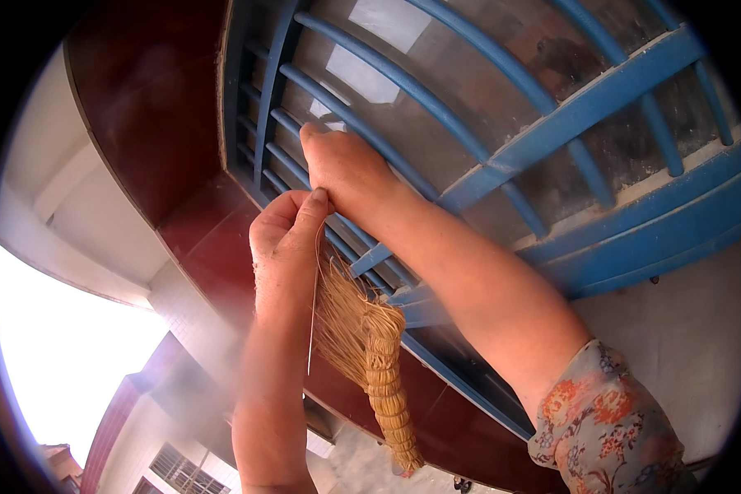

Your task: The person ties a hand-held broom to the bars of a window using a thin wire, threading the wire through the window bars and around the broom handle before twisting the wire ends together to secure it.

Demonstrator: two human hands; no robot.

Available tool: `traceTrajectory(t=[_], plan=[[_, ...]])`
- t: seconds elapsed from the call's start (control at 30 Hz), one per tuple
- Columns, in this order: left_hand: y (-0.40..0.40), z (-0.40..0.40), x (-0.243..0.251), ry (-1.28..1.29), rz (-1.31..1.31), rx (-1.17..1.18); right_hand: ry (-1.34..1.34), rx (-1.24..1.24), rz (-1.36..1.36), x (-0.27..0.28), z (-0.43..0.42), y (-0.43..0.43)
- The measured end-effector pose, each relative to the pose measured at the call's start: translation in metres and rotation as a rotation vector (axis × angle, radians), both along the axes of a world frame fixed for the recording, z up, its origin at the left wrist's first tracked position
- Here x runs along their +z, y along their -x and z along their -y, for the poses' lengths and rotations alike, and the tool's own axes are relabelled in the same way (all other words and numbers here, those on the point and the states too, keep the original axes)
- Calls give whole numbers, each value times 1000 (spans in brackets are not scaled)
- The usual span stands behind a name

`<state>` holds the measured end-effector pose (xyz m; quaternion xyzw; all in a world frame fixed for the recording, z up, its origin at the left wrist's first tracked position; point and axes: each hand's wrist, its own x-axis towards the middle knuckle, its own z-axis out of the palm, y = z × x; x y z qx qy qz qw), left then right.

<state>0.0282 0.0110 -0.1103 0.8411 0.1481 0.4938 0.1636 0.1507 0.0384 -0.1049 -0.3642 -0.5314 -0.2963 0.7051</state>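
Note:
My left hand [287, 231] has its thumb and forefinger pinched together, touching the edge of my right hand. A thin strand [314, 296] runs down from the pinch, past the left wrist, and looks pale at its lower end. My right hand [346, 160] is raised in front of blue window bars, its back towards me and its fingers curled out of sight. Below and between my forearms hangs a straw hand broom [384, 364], its thick bound handle pointing down and its loose bristles [336, 309] fanned up to the left. What holds the broom up is hidden.
Blue metal bars [420, 92] cover a glass window [463, 68] in front of me. Dark red tiles [204, 234] line the wall beside it. A pale floor [661, 346] lies to the right. A building with a barred window [188, 469] shows at lower left.

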Motion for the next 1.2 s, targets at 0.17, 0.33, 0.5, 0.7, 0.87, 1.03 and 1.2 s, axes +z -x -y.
traceTrajectory(t=[0.17,0.33,0.5,0.7,0.87,1.03,1.2], plan=[[0,14,-7,70,89,11,33,68,38,-4,7,2],[7,-6,-5,18,-9,9,24,34,31,-8,1,-5],[19,-62,-1,-9,87,81,-32,109,46,-6,0,1],[6,-87,10,-163,35,246,26,-52,42,-15,7,1],[-10,-121,20,-101,77,-19,-61,-331,106,-34,13,11],[-18,-127,30,-167,26,24,-207,-362,131,-51,15,17],[-8,-130,18,-201,1,87,-272,-195,179,-61,-5,25]])
